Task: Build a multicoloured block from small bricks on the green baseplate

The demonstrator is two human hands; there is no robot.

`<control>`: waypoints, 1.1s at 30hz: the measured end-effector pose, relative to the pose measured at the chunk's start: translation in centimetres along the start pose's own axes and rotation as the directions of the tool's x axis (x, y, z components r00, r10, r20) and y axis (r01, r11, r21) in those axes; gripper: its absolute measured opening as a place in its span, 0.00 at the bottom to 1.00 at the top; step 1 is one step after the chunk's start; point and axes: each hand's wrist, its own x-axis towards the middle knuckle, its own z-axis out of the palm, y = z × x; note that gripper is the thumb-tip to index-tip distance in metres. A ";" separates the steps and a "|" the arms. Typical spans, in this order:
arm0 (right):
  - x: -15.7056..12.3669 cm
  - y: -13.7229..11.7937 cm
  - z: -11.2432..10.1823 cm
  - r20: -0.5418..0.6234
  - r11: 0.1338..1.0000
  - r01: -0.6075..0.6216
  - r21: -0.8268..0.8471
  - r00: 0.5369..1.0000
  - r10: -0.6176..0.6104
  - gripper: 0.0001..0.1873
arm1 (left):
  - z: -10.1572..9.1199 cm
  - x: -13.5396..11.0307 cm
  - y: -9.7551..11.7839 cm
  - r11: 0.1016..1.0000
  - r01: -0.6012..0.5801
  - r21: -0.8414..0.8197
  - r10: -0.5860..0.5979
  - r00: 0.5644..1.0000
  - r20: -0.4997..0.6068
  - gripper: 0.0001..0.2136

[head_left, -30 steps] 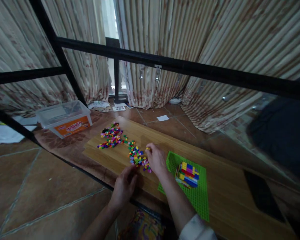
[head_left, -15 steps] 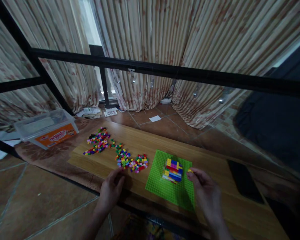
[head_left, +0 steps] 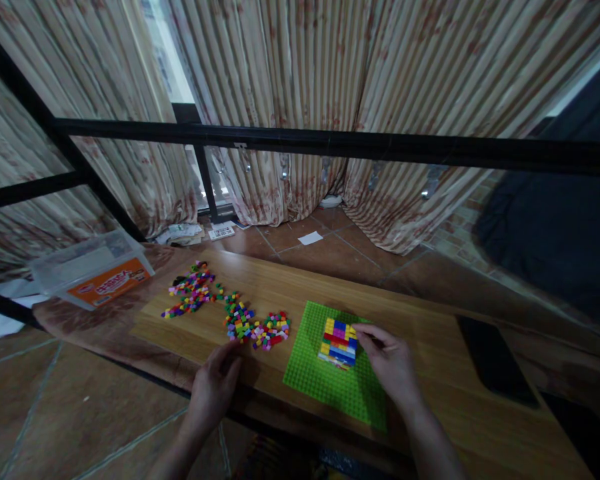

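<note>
A block built of multicoloured toy bricks (head_left: pixel 339 341) stands on a green studded baseplate (head_left: pixel 305 373). My right hand (head_left: pixel 387 357) is closed in a pinch at the block's upper right corner, with a small yellow brick (head_left: pixel 353 329) at the fingertips, partly covered by them. Loose bricks (head_left: pixel 273 328) in many colours lie in a trail left of the plate. At the near side of that trail, my left hand (head_left: pixel 215 379) rests by the table's front edge, its fingers loosely bent and the thumb apart from the index finger. Nothing shows between them.
The wooden table (head_left: pixel 420 373) carries a black phone-like slab (head_left: pixel 495 360) at the right. A clear plastic tub (head_left: pixel 93 267) with an orange label stands beyond the table's left end. A black metal rail (head_left: pixel 290 139) crosses in front of the curtains (head_left: pixel 305 67).
My right hand has moved left, bringing the yellow brick from beside the block onto its upper right corner. My left hand stays beside the loose bricks. The camera view has shifted slightly.
</note>
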 end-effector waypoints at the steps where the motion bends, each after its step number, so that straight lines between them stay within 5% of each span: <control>1: 0.0 0.1 -0.1 0.018 1.000 0.011 -0.004 1.000 -0.010 0.12 | 0.0 0.0 0.0 1.000 -0.003 0.001 0.003 1.000 -0.001 0.20; 7: -0.4 0.0 -0.4 0.049 0.998 0.056 0.009 0.997 -0.056 0.12 | 0.3 0.0 -0.6 1.000 0.004 -0.011 -0.004 1.000 0.003 0.20; 20: 0.0 0.2 0.9 -0.120 0.948 -0.152 0.279 0.974 0.192 0.18 | 0.0 -0.1 0.1 1.000 0.021 -0.017 -0.021 1.000 0.021 0.19; 33: 1.2 0.3 0.8 -0.031 0.858 -0.312 0.408 0.935 0.354 0.19 | 0.1 -0.2 0.1 0.999 0.001 -0.034 0.000 1.000 0.026 0.18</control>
